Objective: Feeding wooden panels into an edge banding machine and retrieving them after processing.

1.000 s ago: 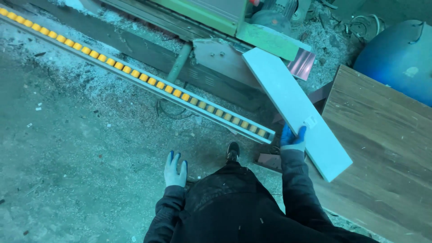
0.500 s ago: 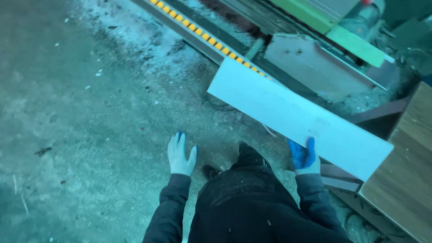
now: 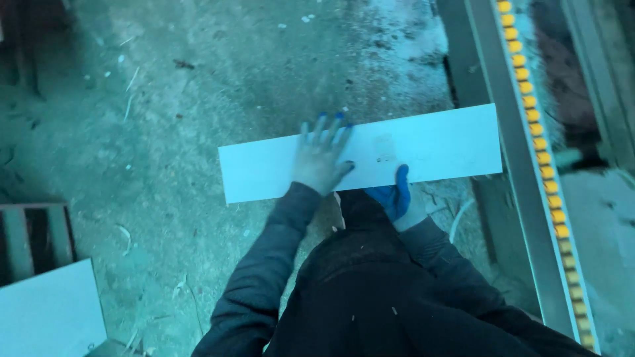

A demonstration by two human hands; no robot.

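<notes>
The long, flat white rectangular panel (image 3: 360,153) is held level above the dusty concrete floor (image 3: 165,99), just in front of the person's body, its long axis running left to right. The gloved left hand (image 3: 322,155) lies spread flat on top, left of centre. The blue-gloved right hand (image 3: 395,193) pinches the near edge, fingers underneath. The panel's right end reaches the grey conveyor rail with yellow rollers (image 3: 542,158).

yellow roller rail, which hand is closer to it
Right. The right hand grips the white panel's near edge, closer to the yellow roller rail along the right side. The left hand lies flat on top of the panel, further from it.
</notes>
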